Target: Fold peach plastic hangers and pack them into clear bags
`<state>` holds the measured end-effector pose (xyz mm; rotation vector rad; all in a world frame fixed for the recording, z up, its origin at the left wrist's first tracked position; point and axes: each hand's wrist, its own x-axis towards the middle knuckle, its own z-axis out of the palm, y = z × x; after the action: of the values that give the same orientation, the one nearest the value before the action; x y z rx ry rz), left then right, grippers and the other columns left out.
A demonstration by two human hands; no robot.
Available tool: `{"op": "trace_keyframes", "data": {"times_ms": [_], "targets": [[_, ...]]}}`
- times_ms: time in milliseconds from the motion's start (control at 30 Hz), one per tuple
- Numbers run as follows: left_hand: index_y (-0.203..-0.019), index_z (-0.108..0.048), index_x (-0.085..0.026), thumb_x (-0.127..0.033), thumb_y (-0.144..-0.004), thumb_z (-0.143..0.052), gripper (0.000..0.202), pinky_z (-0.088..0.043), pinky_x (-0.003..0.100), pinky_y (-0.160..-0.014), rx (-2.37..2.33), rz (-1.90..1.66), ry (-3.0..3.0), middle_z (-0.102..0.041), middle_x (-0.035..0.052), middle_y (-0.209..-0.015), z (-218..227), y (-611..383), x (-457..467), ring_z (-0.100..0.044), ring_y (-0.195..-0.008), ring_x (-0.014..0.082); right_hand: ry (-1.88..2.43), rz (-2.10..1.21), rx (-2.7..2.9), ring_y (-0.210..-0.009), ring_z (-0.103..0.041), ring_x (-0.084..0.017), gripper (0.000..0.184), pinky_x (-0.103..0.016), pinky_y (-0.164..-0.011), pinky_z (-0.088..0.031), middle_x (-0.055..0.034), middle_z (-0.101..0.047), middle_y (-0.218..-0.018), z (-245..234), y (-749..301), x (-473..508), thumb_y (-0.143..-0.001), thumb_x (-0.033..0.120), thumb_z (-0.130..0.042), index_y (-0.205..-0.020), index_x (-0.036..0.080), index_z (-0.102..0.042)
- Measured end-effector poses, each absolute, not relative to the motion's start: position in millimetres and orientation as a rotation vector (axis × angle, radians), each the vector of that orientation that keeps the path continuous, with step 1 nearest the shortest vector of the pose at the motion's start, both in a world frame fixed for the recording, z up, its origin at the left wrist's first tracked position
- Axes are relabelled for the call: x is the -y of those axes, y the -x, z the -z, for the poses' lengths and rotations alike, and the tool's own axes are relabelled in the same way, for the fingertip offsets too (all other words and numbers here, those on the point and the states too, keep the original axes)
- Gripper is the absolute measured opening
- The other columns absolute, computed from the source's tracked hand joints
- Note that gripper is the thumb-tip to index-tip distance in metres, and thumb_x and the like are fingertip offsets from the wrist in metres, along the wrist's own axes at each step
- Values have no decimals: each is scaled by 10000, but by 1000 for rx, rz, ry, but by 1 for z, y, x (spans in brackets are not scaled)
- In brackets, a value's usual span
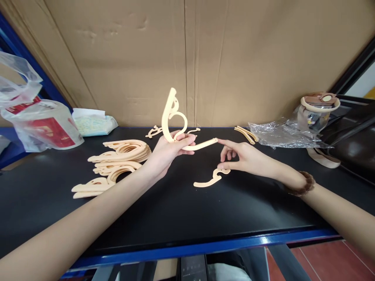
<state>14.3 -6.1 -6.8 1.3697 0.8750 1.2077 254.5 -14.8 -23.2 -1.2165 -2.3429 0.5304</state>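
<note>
Nearest us, our left forearm [82,226] slanted beside stacked hangers [117,157]. Our left hand [164,156] pinched a hanger [165,121] above the surface [175,207]; a firm hold near its joint seemed best. A loose piece [206,184] met the thumb of our right hand [246,156], gripped or not we couldn't tell; its forefinger touched the hanger's tip.

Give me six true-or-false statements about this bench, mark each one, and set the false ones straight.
1. The left hand holds a cream piece above the table. True.
2. The table's top is white. False: it is black.
3. A brown band circles the right wrist. True.
4. The stacked pieces lie on the table's right side. False: they lie on its left.
5. Clear wrap lies toward the table's right rear. True.
6. The right hand has its index finger curled in. False: that finger is stretched toward the held piece.
</note>
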Motion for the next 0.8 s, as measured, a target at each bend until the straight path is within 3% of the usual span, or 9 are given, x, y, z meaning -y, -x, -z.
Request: {"op": "trace_keyframes", "data": {"times_ms": [67, 167, 267, 433, 567, 700, 800], "targets": [[-661, -509, -167, -268, -696, -769, 281, -518, 213, -557, -894, -1275, -1313, -549, -34, -673, 5, -13, 5, -609, -689, 120, 1133, -511, 2472, -849, -576, -203, 847, -365, -783, -465, -44, -651, -989, 22, -257, 15, -748, 559, -667, -1449, 227, -327], [-677, -517, -172, -251, -698, -770, 266, -434, 179, -451, -896, -1314, -1281, -512, -51, -571, 1, -12, 5, -576, -587, 103, 1017, -483, 2635, -982, -547, -223, 497, -367, -844, -442, -59, -605, -1078, 20, -257, 15, -794, 527, -641, -1212, 260, -617], [-674, -525, -165, -229, -712, -760, 246, -414, 173, -434, -885, -1325, -1275, -509, -52, -563, -3, -12, 6, -543, -543, 82, 960, -440, 2678, -975, -553, -204, 261, -337, -829, -439, -43, -599, -1047, 16, -256, 16, -868, 466, -580, -966, 266, -716], [-683, -537, -155, -211, -695, -772, 242, -401, 167, -401, -899, -1369, -1261, -485, -57, -580, -6, -12, 7, -564, -560, 88, 1129, -312, 2425, -769, -595, -177, 217, -315, -699, -449, -32, -646, -857, 16, -256, 14, -908, 398, -532, -856, 210, -627], [-657, -515, -157, -226, -690, -772, 269, -400, 180, -390, -919, -1394, -1289, -565, -26, -665, -7, -12, 10, -588, -565, 97, 1240, -480, 1985, -598, -574, -147, 216, -286, -586, -468, 1, -625, -708, 17, -258, 11, -920, 354, -475, -1078, 209, -510], [-684, -520, -152, -265, -718, -751, 259, -412, 189, -402, -888, -1348, -1325, -677, 33, -862, -6, -16, 13, -594, -563, 89, 1188, -648, 1955, -539, -480, -110, 253, -244, -495, -414, -3, -562, -711, 13, -253, 16, -914, 327, -425, -982, 190, -627], [-680, -513, -152, -282, -726, -744, 269, -417, 191, -413, -886, -1326, -1335, -693, 37, -865, -6, -18, 15, -600, -562, 91, 1158, -757, 2126, -554, -424, -106, 301, -243, -493, -346, 3, -550, -701, 11, -245, 25, -901, 419, -482, -908, 191, -678]]}}
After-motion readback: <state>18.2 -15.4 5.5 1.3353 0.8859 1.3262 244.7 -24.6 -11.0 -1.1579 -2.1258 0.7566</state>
